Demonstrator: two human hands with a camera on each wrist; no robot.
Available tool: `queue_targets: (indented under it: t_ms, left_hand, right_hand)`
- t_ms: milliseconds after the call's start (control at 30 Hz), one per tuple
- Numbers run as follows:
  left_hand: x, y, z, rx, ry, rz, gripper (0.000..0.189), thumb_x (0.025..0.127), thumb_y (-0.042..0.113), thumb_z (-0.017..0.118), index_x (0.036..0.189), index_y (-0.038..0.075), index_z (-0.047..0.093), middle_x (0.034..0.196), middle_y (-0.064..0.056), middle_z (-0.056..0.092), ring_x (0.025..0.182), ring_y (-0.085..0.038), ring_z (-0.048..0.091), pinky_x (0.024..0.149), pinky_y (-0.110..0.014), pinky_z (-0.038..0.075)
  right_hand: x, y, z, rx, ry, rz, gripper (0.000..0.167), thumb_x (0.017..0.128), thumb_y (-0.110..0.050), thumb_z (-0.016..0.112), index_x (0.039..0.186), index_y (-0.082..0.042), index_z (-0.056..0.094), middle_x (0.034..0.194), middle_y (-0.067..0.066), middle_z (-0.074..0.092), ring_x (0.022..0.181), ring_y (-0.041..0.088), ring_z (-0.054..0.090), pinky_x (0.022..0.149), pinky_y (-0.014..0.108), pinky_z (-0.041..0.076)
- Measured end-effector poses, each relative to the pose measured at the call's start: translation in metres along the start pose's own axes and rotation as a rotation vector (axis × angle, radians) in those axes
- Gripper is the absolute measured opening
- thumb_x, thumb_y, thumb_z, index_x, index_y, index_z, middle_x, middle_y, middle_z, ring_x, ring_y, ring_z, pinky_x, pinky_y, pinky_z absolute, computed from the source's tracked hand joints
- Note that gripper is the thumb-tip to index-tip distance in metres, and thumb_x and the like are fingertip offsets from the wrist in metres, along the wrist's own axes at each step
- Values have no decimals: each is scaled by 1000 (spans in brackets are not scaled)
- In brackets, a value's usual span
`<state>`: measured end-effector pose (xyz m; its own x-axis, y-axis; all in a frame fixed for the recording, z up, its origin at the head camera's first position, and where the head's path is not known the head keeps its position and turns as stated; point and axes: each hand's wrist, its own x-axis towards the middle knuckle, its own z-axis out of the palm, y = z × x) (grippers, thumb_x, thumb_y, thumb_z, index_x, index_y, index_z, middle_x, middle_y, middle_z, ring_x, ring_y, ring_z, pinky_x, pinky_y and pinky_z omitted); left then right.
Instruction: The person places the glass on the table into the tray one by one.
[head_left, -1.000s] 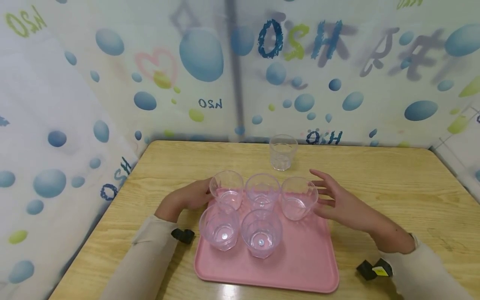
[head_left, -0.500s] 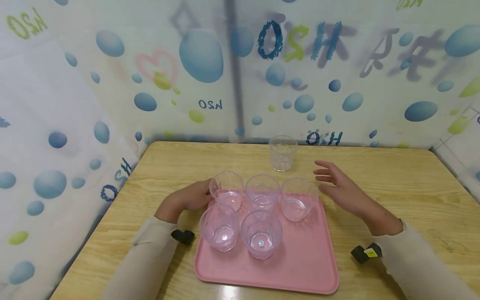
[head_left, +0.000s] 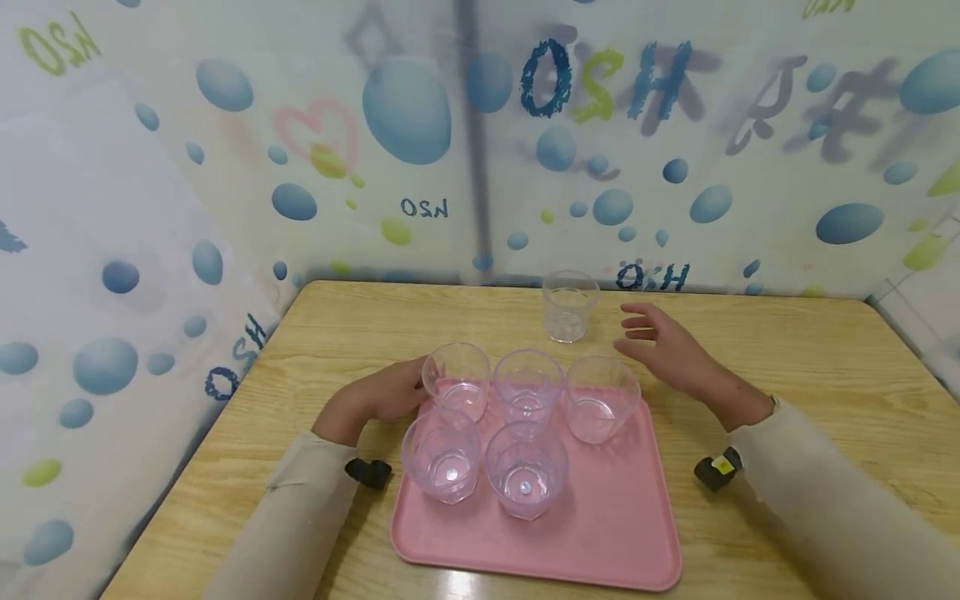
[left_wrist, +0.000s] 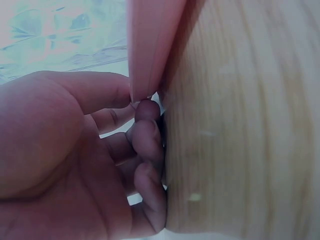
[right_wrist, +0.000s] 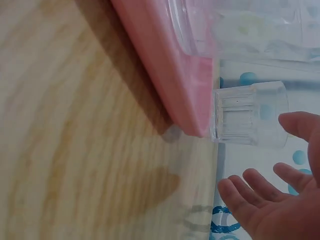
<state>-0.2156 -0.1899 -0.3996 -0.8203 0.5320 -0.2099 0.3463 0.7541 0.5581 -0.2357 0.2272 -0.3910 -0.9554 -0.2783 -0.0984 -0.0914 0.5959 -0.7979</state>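
A pink tray point(head_left: 600, 533) lies on the table with several clear plastic cups standing on it in two rows. At its back left corner my left hand point(head_left: 392, 390) grips the rim; in the left wrist view the thumb point(left_wrist: 100, 90) meets the tray edge and curled fingers point(left_wrist: 147, 135) sit beneath it. One more clear cup point(head_left: 570, 307) stands upright on the wood behind the tray. To the right of that cup, my right hand point(head_left: 660, 342) hovers with its fingers spread and holds nothing. In the right wrist view those fingers point(right_wrist: 260, 187) are apart from the cup.
The wooden table point(head_left: 795, 375) ends at a patterned wall covering point(head_left: 315, 150) close behind the lone cup. The cup at the back right of the tray point(head_left: 602, 408) stands near my right forearm.
My right hand has moved away from the back right cup on the tray, back and toward the lone cup. The left hand and the tray have stayed in place.
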Motion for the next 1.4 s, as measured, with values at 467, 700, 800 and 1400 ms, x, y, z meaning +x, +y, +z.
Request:
queue_targets:
  t_ms: [467,700,800,1400]
  left_hand:
    - [0,0,0,6,0,8,49,105,24,50,149,6,42,146,-18,54,138,-37,48,116,-54,37]
    - [0,1,-1,4,5,13,48,105,22,50,149,5,42,145,-19,54,138,-37,48,116,-54,37]
    - [0,1,-1,4,5,11,48,105,23,50,149,5,42,146,-19,54,138,-37,48,116,-54,37]
    - [1,-2,0,-23,1,-11,48,105,25,51,149,7,43,146,-16,55,138,-35,48,116,-53,37]
  right_hand:
    - [26,-10,3,-3,-11,2,80,98,-34,65,158,-8,19,156,24,36,143,44,38,111,60,40]
    - [35,-12,5,14,-6,-1,84,96,-38,67,159,-11,19,157,21,36,144,42,38,111,60,40]
    - [39,-14,7,6,-1,-10,83,96,-37,67,159,-11,19,156,22,37,144,42,37,111,61,40]
    - [55,-25,10,-18,-31,16,99,91,-54,67,161,-14,10,161,20,28,147,41,33,111,61,40]
